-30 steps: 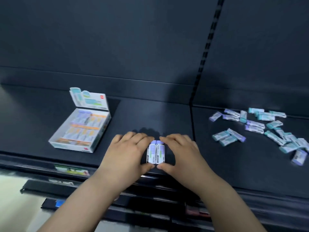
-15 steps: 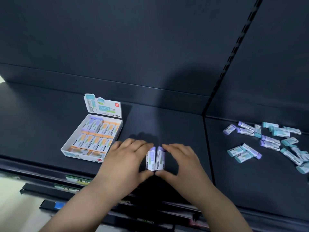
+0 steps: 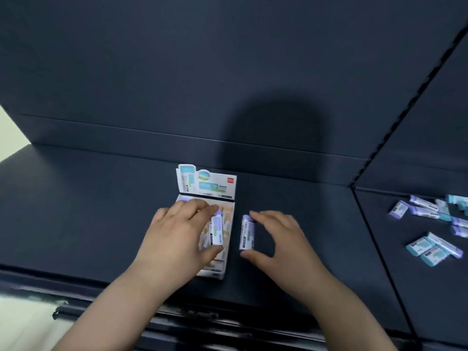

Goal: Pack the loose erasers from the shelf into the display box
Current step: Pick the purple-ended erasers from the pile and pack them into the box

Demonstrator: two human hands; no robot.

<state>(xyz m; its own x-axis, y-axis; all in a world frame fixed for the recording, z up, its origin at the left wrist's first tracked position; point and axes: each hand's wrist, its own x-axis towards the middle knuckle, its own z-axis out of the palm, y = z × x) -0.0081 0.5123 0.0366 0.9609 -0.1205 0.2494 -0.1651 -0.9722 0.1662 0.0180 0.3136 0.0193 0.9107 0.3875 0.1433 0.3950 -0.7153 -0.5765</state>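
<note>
The display box point(image 3: 225, 219) sits mid-shelf point(image 3: 76, 211), its print too blurred to read. Over it the left hand point(image 3: 177, 236) pinches one purple eraser point(image 3: 217, 230); just right, the right hand point(image 3: 281, 239) pinches another eraser point(image 3: 247, 233). Loose erasers point(image 3: 430, 224) lie far right, partly cut off.

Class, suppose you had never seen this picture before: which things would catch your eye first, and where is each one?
Two bare hands in the middle foreground draw the eye: the left hand holds a purple-capped eraser over the open display box, and the right hand grips a second eraser just right of the box. Next come the loose erasers scattered at the far right of the dark shelf.
</note>
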